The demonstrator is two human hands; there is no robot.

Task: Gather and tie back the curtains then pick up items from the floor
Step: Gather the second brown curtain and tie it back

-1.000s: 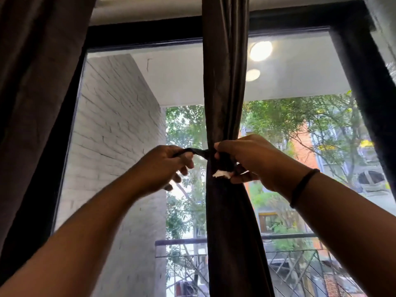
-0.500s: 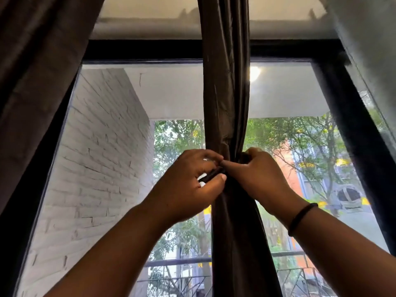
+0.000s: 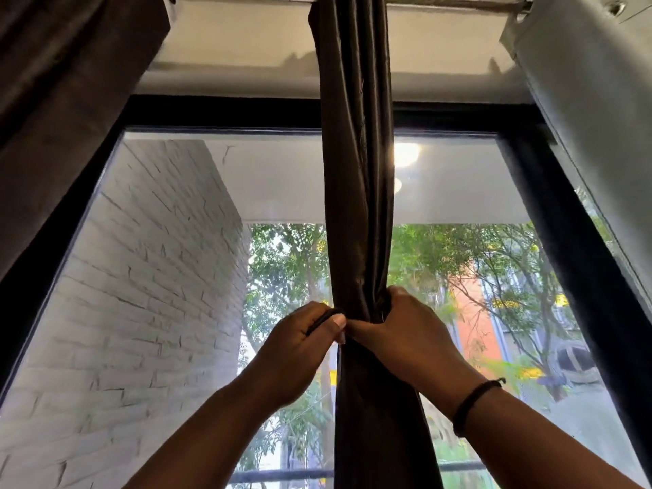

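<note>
A black-framed window (image 3: 225, 111) filled the view beneath a metal rod (image 3: 451, 0) and a pale wall band (image 3: 240, 47). Outside, a white-painted brick wall (image 3: 141, 277) stood at left under a white ceiling (image 3: 289, 178) carrying a lit round lamp (image 3: 405, 153). Green trees (image 3: 285, 270), an orange building (image 3: 472, 312) and a dark railing (image 3: 282, 475) lay beyond in daylight.

Curtain (image 3: 356, 192) foot below frame edge
</note>
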